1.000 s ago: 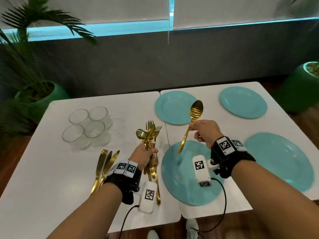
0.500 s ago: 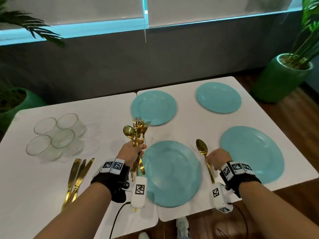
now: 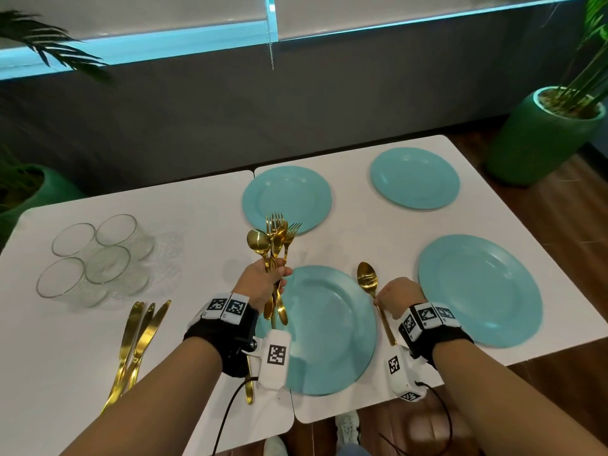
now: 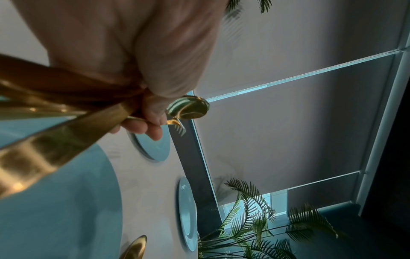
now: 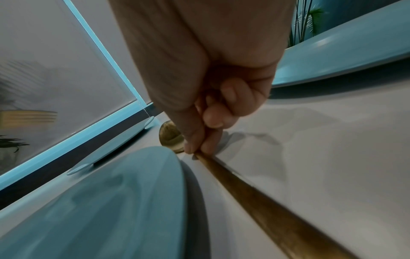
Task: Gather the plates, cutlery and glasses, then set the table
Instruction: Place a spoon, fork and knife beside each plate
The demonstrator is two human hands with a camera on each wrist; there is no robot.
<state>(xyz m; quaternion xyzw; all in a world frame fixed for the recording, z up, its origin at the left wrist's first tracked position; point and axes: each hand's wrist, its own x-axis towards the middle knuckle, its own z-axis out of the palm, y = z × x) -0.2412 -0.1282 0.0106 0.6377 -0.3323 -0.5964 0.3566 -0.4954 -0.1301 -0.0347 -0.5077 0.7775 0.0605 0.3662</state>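
Observation:
Several teal plates lie on the white table [image 3: 204, 205]; the nearest plate [image 3: 325, 327] sits in front of me. My left hand [image 3: 260, 284] grips an upright bundle of gold spoons and forks [image 3: 276, 241] [image 4: 55, 112] over the plate's left rim. My right hand [image 3: 398, 297] [image 5: 199, 145] pinches the handle of a single gold spoon [image 3: 368, 278] [image 5: 255, 191] lying on the table just right of that plate, bowl pointing away. Gold knives [image 3: 138, 340] lie at the near left. Clear glasses [image 3: 98, 255] cluster at the far left.
Another teal plate [image 3: 480, 287] lies right of the spoon, with two more plates [image 3: 286, 199] [image 3: 414, 177] further back. A green plant pot [image 3: 543, 136] stands on the floor beyond the table's right corner. A dark wall runs behind the table.
My right hand brought the single spoon down from mid-air over the near plate to the table on the plate's right side. The left hand kept holding its bundle.

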